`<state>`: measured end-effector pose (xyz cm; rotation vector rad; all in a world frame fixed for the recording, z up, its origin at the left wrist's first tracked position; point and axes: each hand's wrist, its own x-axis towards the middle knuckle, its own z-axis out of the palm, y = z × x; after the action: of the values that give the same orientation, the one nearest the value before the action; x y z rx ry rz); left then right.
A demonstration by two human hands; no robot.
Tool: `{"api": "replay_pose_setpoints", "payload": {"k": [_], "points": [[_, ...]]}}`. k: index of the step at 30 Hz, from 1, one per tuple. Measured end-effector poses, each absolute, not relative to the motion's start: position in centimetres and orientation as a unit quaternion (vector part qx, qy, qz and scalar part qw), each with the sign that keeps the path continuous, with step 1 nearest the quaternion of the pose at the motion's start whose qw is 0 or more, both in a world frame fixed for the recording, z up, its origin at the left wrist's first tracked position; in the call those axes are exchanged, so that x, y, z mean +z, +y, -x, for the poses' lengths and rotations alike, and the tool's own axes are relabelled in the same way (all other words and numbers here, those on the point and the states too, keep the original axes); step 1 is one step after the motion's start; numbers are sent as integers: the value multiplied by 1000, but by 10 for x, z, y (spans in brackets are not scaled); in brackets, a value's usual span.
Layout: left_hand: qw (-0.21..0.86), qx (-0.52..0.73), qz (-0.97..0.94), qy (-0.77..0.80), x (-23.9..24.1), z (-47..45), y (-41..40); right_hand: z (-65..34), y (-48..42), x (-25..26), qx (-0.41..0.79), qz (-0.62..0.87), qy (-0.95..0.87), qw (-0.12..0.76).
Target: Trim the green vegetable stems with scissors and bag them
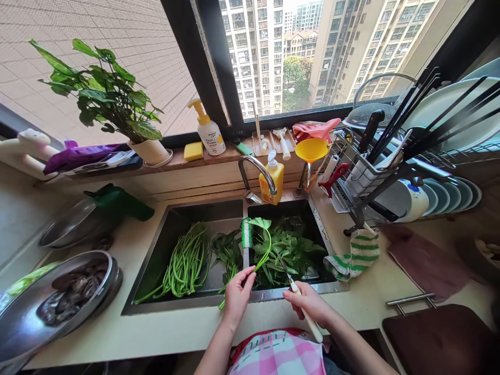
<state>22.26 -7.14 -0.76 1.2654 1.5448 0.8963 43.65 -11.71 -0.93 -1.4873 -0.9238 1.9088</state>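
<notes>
My left hand pinches a leafy green stem above the sink's front rim; the stem curves up to a single leaf. My right hand is closed around the pale handle of a slim knife, its blade pointing up and left over the right basin, close to the stem. Loose green leaves fill much of that basin. In the left basin lie a pile of long trimmed stems and a smaller leafy bunch. The double sink is dark metal.
A faucet arches over the divider, where a green-and-white cloth hangs. Left stands a metal pan holding dark pieces. On the right are a dish rack with knives and chopsticks, and a striped cloth.
</notes>
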Motion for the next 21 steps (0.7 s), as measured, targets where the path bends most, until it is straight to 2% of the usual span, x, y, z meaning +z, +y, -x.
{"api": "replay_pose_setpoints", "payload": {"k": [4, 10, 15, 18, 21], "points": [[416, 347, -576, 612, 0, -222, -73, -437, -114, -6, 700, 568, -359, 242], [431, 344, -576, 603, 1, -226, -74, -431, -114, -6, 695, 589, -328, 251], [566, 380, -394, 616, 5, -209, -64, -440, -116, -12, 703, 575, -308, 285], [642, 471, -245, 554, 13, -184, -61, -442, -119, -14, 707, 562, -333, 270], [671, 554, -125, 476, 16, -153, -66, -434, -122, -13, 720, 546, -354, 241]]}}
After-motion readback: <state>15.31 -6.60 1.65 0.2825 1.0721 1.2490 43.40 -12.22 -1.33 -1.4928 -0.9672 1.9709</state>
